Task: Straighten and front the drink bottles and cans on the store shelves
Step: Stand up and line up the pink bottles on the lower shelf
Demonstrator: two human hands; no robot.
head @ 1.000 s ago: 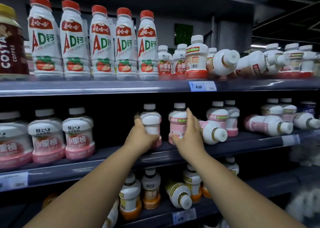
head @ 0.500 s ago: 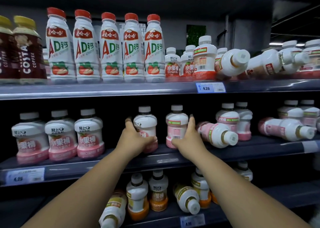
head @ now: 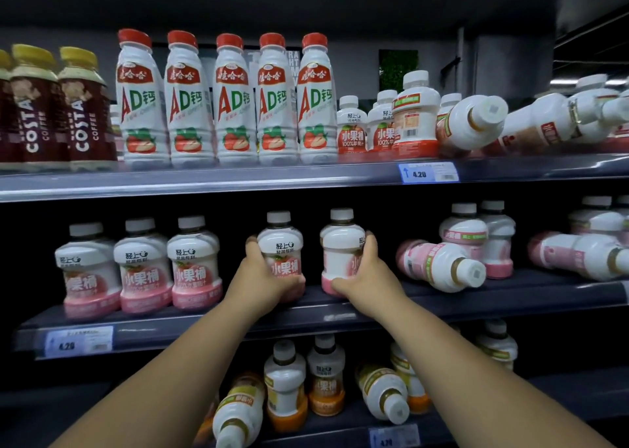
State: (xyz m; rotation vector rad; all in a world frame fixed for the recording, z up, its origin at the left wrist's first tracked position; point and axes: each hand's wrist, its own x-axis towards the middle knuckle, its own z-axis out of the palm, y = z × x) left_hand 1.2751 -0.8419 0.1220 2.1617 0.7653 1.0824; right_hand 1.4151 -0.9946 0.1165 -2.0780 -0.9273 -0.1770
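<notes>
On the middle shelf (head: 340, 318) my left hand (head: 262, 284) grips an upright pink juice bottle (head: 280, 243) whose label faces front. Beside it my right hand (head: 366, 277) grips a second upright pink bottle (head: 340, 246); its label is turned partly to the right. Three matching pink bottles (head: 143, 270) stand in a row to the left, labels forward. To the right a pink bottle (head: 439, 265) lies on its side, cap toward me, and another fallen one (head: 578, 253) lies further right.
The top shelf (head: 204, 182) carries Costa coffee bottles (head: 78, 107), five red-capped AD bottles (head: 231, 100), small red-label bottles (head: 352, 127) and toppled white bottles (head: 473, 124). The bottom shelf holds orange bottles (head: 286, 386), some tipped over (head: 384, 393). Blue price tags (head: 429, 173) hang on the shelf edges.
Both hands have drawn the two pink bottles forward and a little left on the middle shelf. The left bottle's label has turned to the front. My view has shifted left.
</notes>
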